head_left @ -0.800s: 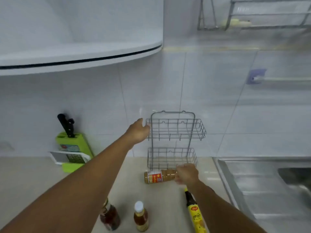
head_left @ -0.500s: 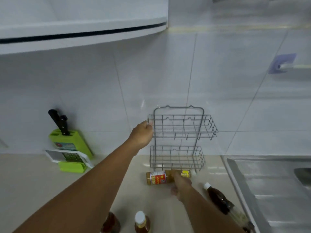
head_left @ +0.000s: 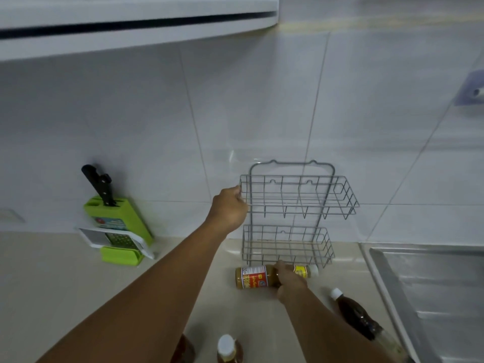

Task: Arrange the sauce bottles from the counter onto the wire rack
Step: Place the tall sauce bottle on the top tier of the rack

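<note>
A grey two-tier wire rack leans against the tiled wall, both baskets empty. My left hand grips the left end of its upper basket. In front of the rack a mustard-coloured sauce bottle with a red label lies on its side, and my right hand is closed around its middle. A dark sauce bottle with a white cap lies to the right, partly behind my right forearm. An amber bottle with a white cap and a dark bottle stand at the bottom edge.
A green knife block with a black-handled knife and a grater stand at the left against the wall. A steel sink drainboard lies to the right. A white cabinet overhangs the counter.
My view has dropped and shifted left. The left hand closed on the rack's upper basket. The right hand stays on the lying bottle, which has barely moved.
</note>
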Available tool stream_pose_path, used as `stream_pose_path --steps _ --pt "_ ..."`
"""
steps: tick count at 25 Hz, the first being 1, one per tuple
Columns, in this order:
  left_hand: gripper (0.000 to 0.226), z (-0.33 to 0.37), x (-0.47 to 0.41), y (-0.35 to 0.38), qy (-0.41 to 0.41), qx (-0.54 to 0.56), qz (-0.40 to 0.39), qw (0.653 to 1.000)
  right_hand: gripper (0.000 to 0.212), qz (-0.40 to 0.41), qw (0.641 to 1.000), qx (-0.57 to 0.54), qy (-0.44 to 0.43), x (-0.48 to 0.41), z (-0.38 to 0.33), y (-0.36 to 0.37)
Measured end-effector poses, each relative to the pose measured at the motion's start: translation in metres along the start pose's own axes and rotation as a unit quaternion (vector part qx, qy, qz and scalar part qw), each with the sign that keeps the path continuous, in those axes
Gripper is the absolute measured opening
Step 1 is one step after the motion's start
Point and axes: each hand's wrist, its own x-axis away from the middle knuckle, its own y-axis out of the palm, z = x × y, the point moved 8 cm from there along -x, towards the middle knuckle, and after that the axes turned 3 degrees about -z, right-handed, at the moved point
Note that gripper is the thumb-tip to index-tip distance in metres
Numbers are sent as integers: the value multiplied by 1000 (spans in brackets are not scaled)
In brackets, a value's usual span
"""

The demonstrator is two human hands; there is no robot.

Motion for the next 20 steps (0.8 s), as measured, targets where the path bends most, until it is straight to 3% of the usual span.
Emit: stream_pose_path --steps 4,6,8,10,13,16,20 --pt "40 1 3 0 -7 22 -14 1000 84 14 994 8 -104 35 -9 -7" --pt "44 -2 3 0 -15 48 -18 999 68 -12 974 65 -217 77 -30 -13" --pt "47 -8 0 1 -29 84 -23 996 45 -55 934 148 -321 130 -56 -13" --pt "49 -12 -2 3 -43 109 -36 992 39 -96 888 178 -414 192 -89 -12" --pt "51 -18 -5 3 -63 121 -40 990 42 -127 820 168 -532 280 -144 -8" --pt "47 -22 -6 5 -69 123 -48 989 46 -101 767 136 -619 342 -201 4" --pt "42 -18 -1 4 -56 118 -48 990 59 -57 700 206 -681 376 -248 47"
